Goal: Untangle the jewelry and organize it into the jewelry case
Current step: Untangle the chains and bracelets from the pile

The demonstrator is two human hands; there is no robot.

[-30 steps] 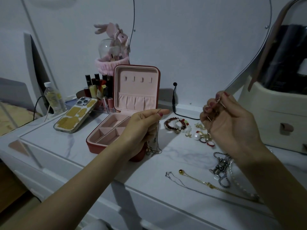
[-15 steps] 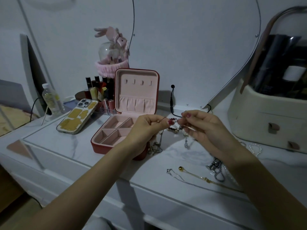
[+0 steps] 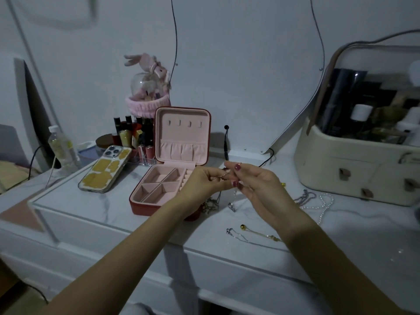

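From the head camera we count two hands, meeting just above the tabletop at the centre of the frame. Our left hand (image 3: pixel 202 183) pinches a thin chain (image 3: pixel 219 177) between thumb and fingertips, and our right hand (image 3: pixel 256 185) pinches the same chain from the 3 o'clock side, fingers curled in, the two sets of fingertips almost touching. From the pinch, strands hang down to a small tangle (image 3: pixel 212 204) resting on the white table (image 3: pixel 109 208).

One jewelry case (image 3: pixel 169 178), red outside and pink inside, stands open at 9 o'clock of the hands, its lid upright. We count four hooks (image 3: pixel 185 123) in the lid and four open compartments in the tray, all bare, plus a row of ring slots partly hidden by our left hand.

At 5 o'clock of the hands, two more chains lie flat and side by side: a gold necklace (image 3: pixel 259 233) and a silver necklace (image 3: pixel 238 236). At 3 o'clock lie one pearl strand (image 3: pixel 326 205) and one silver link chain (image 3: pixel 304 197), near a cream storage box (image 3: pixel 354 173).

At 9 o'clock of the case lies one phone (image 3: pixel 105 169), face down, with one clear bottle (image 3: pixel 62 146) beyond it.
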